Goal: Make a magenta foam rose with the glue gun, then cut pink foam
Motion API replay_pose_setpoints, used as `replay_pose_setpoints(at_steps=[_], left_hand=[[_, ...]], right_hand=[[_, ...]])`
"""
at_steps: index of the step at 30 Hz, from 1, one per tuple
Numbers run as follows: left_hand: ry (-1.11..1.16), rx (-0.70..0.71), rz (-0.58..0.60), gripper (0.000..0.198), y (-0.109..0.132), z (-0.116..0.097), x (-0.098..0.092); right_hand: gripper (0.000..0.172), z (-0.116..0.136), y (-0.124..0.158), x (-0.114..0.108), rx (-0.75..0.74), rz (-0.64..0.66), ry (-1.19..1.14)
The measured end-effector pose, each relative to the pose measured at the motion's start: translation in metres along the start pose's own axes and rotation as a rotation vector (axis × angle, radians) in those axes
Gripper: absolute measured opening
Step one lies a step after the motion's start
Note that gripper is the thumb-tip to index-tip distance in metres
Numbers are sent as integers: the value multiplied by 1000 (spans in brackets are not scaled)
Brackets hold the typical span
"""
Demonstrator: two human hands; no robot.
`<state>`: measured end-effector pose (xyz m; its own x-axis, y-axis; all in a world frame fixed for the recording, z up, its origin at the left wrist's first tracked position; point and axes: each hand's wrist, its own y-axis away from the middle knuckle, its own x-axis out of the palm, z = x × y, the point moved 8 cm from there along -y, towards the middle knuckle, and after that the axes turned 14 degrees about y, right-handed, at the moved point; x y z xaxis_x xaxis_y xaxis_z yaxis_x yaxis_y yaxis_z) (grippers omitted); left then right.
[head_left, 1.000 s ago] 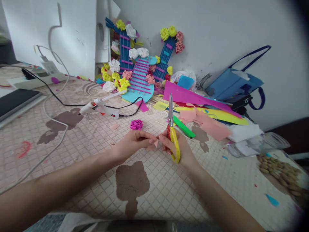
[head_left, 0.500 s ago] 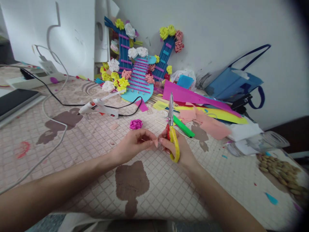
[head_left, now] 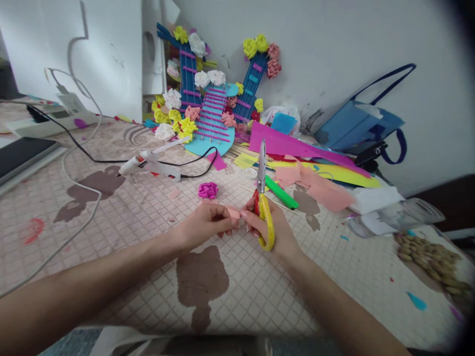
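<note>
My left hand (head_left: 210, 220) pinches a small piece of peach paper (head_left: 233, 212) above the tablecloth. Beside it, my right hand (head_left: 272, 222) is closed around scissors (head_left: 262, 198) with yellow and red handles. Their blades point away from me and look closed. The fingertips of my right hand meet the edge of the peach paper. Just beyond my left hand sits a crumpled magenta paper flower (head_left: 208, 190). A green strip (head_left: 281, 192) lies behind my right hand.
A white glue gun (head_left: 150, 165) with a black cord lies at left. Paper-flower decorations (head_left: 213, 118) lean on the wall. Coloured sheets (head_left: 308, 148), a blue bag (head_left: 359, 123), a clear jar (head_left: 415, 215) and a pile of brown nuts or pods (head_left: 426, 257) are at right.
The peach paper between my fingertips has turned and shows a broader face. My left hand has shifted slightly, and the scissors stay in my right hand.
</note>
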<state>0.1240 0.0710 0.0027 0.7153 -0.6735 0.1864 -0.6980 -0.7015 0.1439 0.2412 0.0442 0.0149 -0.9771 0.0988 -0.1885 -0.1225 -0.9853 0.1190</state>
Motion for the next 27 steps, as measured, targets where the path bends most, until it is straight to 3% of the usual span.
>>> replay_pose_setpoints(at_steps=[8, 14, 20, 27], left_hand=[[-38, -25, 16, 28, 0, 2, -1], [-16, 3, 48, 26, -1, -1, 2], [108, 93, 2, 23, -2, -11, -5], [202, 43, -15, 21, -1, -11, -7]], right_hand=[[45, 3, 2, 6, 36, 48, -30], [36, 1, 0, 2, -34, 31, 66], [32, -5, -1, 2, 0, 39, 42], [32, -5, -2, 5, 41, 94, -22]])
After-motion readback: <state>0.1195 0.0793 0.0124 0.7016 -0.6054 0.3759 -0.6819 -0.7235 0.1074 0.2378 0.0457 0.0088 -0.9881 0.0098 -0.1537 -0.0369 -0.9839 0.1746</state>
